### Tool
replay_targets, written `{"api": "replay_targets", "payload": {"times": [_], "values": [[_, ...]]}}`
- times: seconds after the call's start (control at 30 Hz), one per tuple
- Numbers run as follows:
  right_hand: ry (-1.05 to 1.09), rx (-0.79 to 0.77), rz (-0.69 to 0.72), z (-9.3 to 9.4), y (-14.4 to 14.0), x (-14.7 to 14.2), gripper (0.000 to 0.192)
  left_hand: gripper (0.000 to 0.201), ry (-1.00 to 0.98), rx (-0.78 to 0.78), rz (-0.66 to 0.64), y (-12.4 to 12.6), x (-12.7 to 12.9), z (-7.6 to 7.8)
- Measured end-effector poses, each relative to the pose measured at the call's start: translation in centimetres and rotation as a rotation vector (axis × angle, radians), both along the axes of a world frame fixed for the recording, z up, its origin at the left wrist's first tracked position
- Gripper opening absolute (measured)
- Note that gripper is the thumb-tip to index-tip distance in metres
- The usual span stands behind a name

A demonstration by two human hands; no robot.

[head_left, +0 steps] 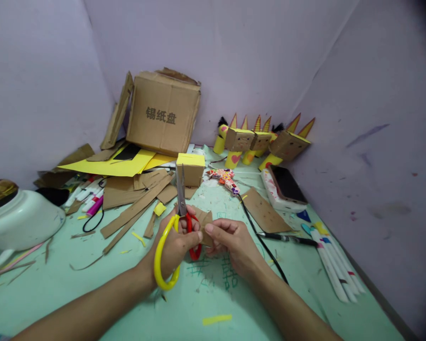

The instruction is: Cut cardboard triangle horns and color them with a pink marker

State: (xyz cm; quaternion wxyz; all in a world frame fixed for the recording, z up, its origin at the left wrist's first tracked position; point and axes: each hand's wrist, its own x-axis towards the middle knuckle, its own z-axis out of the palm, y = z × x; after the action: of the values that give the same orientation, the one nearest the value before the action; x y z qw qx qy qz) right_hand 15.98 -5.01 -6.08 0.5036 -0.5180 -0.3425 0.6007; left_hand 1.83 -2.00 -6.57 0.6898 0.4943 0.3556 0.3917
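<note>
Soft, even indoor light is filling a wide-angle view that is bending at its edges.

Light is falling from above and slightly ahead, leaving only faint shadows under the left hand [175,244] and right hand [230,241] on the pale green desk [92,284]. A mild glare is shining on the white bowl [21,220] at the left. The centre is staying sharp, while the forearms near the bottom edge are stretching and softening. The right corners are darkening into a vignette, and the lavender walls [270,57] are curving outward.
</note>
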Motion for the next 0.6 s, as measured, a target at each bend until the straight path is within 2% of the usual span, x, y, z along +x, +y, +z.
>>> {"api": "replay_targets", "payload": {"times": [0.27, 0.4, 0.5, 0.6], "values": [[-0.037, 0.081, -0.033, -0.3, 0.0, -0.1, 0.025, 0.032, 0.049, 0.148, 0.021, -0.4, 0.3, 0.2], [-0.113, 0.133, 0.031, 0.3, -0.1, 0.4, 0.026, 0.029, 0.123, 0.242, 0.028, -0.8, 0.4, 0.7], [-0.119, 0.087, 0.048, 0.7, -0.2, 0.6, 0.028, 0.026, 0.191, 0.304, 0.06, -1.0, 0.3, 0.9], [-0.026, 0.01, 0.011, 1.1, -0.4, 0.4, 0.029, 0.026, 0.238, 0.327, 0.082, -1.1, 0.3, 0.9]]}}
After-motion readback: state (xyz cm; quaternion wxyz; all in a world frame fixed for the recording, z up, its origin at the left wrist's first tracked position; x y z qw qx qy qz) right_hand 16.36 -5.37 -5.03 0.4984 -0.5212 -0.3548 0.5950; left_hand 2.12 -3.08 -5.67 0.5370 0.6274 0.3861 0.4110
